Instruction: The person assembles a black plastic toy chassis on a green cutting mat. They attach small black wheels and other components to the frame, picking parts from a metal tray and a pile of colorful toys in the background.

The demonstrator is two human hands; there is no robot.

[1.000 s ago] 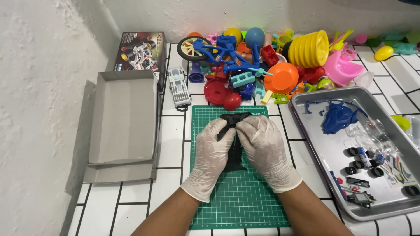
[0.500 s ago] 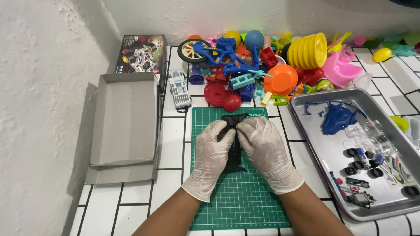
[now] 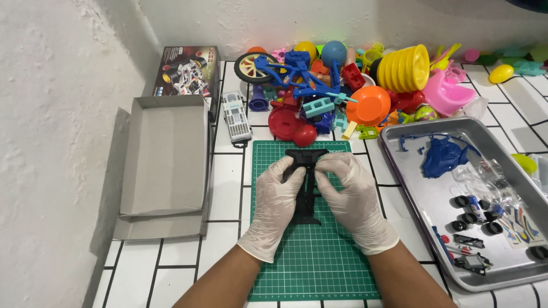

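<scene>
I hold the black plastic chassis part (image 3: 306,185) over the green cutting mat (image 3: 314,256), my left hand (image 3: 275,205) and right hand (image 3: 353,199) both pinching its upper end; I judge even pressure from both sides best. Outward: open grey cardboard box (image 3: 165,159) at left, dark printed kit box (image 3: 187,69) upright behind it.

My left hand (image 3: 275,201) and my right hand (image 3: 353,197) are both in white gloves, side by side in front of me, backs turned up. My bare forearms come in from the bottom edge and angle toward each other. The fingers of each hand curl inward and meet at the tips near the middle, thumbs tucked under, both hands closed in a pinching grip.
</scene>
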